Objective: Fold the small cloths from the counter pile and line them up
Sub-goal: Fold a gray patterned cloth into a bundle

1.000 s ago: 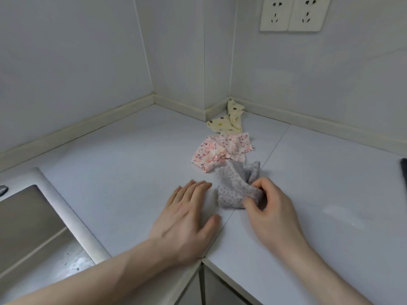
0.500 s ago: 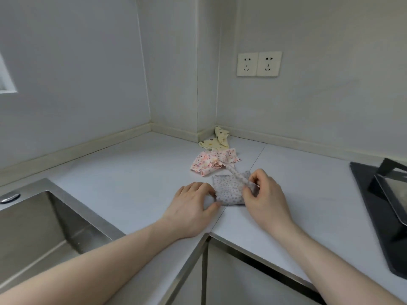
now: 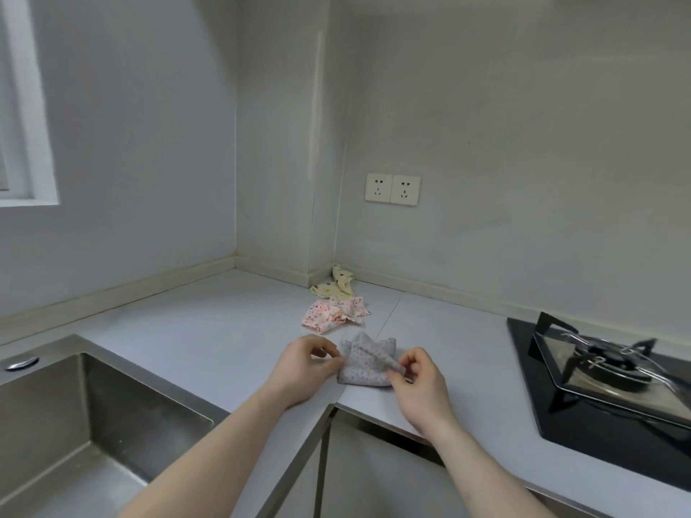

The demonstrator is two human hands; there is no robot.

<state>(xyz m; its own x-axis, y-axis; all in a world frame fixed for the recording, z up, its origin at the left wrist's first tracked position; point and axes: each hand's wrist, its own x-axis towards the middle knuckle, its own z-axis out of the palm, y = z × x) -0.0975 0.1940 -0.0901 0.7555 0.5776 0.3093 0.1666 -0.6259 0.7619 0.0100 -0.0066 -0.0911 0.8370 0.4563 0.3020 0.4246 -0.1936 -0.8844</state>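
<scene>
Nearest, two bare forearms reach in over the front edge of the bench [image 3: 209,330]. The left hand [image 3: 304,362] has its fingers curled and pinches the left edge of a grey dotted cloth [image 3: 368,362]. The right hand [image 3: 420,383] pinches the lower right corner of the same cloth between thumb and fingers. The cloth lies rumpled on the bench between the two hands, partly doubled over, with two peaks of fabric standing up along its far side.

Left of the left hand, a steel sink [image 3: 74,424] is sunk into the bench, with a round metal fitting [image 3: 21,362] on its rim. Right of the right hand, well apart from it, sits a black gas hob [image 3: 605,386] with a metal pan support.

Just beyond the hands lies a pink patterned cloth [image 3: 334,314], loosely crumpled and apart from the grey one. Beyond that, in the corner where the walls meet, a yellow spotted cloth [image 3: 334,287] lies with one end propped against the wall trim. Above it on the wall are two white sockets [image 3: 392,189], side by side. A window frame [image 3: 33,143] shows far to the left.
</scene>
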